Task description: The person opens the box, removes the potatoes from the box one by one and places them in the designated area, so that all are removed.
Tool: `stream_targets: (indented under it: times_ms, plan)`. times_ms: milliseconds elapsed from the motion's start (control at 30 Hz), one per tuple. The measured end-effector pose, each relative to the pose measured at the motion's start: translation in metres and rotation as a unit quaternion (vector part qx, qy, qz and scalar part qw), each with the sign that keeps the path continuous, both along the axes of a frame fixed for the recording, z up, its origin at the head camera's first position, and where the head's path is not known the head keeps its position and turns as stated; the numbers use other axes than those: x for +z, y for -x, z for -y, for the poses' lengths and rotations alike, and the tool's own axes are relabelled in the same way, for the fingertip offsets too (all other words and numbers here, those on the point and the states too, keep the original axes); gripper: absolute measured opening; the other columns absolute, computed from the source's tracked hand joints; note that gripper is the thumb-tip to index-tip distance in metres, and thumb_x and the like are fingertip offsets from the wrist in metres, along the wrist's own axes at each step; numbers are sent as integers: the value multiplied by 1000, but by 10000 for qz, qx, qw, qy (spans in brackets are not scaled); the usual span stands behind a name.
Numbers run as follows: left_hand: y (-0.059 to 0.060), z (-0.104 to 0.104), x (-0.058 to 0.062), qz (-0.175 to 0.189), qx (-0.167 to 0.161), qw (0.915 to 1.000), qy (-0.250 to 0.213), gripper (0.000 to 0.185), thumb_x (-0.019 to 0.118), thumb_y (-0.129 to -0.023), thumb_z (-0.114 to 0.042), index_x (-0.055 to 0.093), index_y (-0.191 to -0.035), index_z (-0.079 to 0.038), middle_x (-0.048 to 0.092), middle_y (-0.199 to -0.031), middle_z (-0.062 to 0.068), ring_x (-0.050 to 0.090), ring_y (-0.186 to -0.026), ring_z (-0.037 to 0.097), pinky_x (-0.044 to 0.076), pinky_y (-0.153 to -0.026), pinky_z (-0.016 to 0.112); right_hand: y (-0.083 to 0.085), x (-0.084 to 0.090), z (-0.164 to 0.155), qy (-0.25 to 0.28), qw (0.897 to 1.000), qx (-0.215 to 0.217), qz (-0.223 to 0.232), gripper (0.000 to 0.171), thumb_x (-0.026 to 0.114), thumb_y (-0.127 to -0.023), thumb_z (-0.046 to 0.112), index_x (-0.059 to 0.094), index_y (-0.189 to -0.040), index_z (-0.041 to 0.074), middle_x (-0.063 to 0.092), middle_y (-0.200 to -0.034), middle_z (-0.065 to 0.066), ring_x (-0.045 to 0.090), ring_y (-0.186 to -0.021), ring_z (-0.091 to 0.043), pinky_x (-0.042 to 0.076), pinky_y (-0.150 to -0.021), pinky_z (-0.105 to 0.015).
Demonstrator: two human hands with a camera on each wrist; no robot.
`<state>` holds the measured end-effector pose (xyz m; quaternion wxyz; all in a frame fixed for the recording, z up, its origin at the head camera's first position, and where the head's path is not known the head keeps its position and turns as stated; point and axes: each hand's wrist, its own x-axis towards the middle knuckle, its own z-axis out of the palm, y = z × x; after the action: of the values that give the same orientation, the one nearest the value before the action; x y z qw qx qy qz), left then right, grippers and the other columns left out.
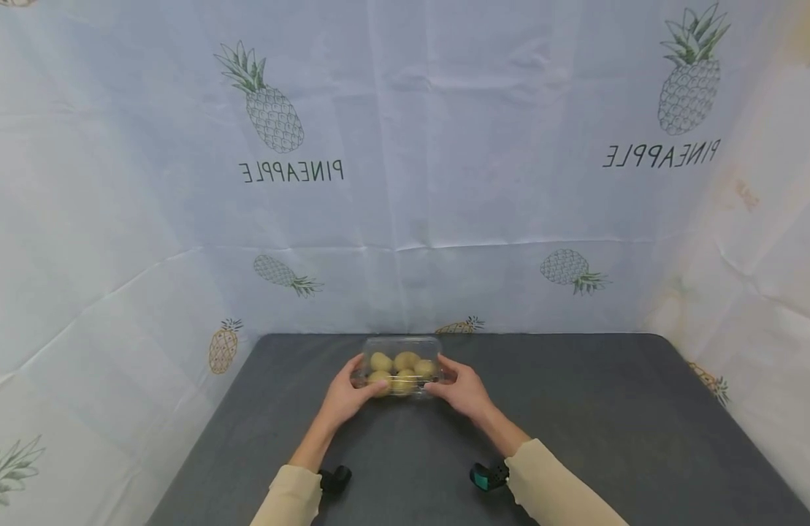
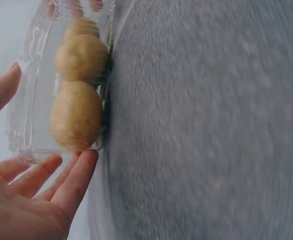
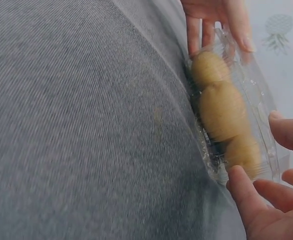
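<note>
A clear plastic clamshell box (image 1: pixel 402 343) stands near the far edge of the table in the head view, with several yellow-brown potatoes (image 1: pixel 407 361) inside it. My left hand (image 1: pixel 344 394) holds the box's left end; its fingertips touch the end wall in the left wrist view, the thumb beside the lid edge. At the opposite end my right hand (image 1: pixel 466 392) holds the box between fingers and thumb. In the right wrist view one fingertip (image 3: pixel 238 174) meets the lower corner near a potato (image 3: pixel 222 110). Some fingers are partly hidden behind the box.
A dark grey cloth covers the table (image 1: pixel 405 453). Behind it and at both sides hangs a pale curtain (image 1: pixel 405 183) printed with pineapples, just beyond the box. Each wrist carries a small black camera, one at the left (image 1: pixel 335 479) and one at the right (image 1: pixel 490 476).
</note>
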<state>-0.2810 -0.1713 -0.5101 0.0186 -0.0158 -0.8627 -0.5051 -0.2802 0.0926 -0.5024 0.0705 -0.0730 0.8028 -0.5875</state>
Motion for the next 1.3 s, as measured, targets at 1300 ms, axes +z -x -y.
stream_targets:
  times_ms: [1300]
  plan:
    - [4, -65, -5, -140, -895, 9953, -353, 83, 78, -91, -42, 39, -156, -8, 48, -149, 20, 60, -120, 35, 55, -87, 49, -14, -2, -85, -181, 9994, -282, 114, 79, 77, -93, 26, 36, -158, 7, 40, -156, -24, 57, -128, -40, 51, -98, -52]
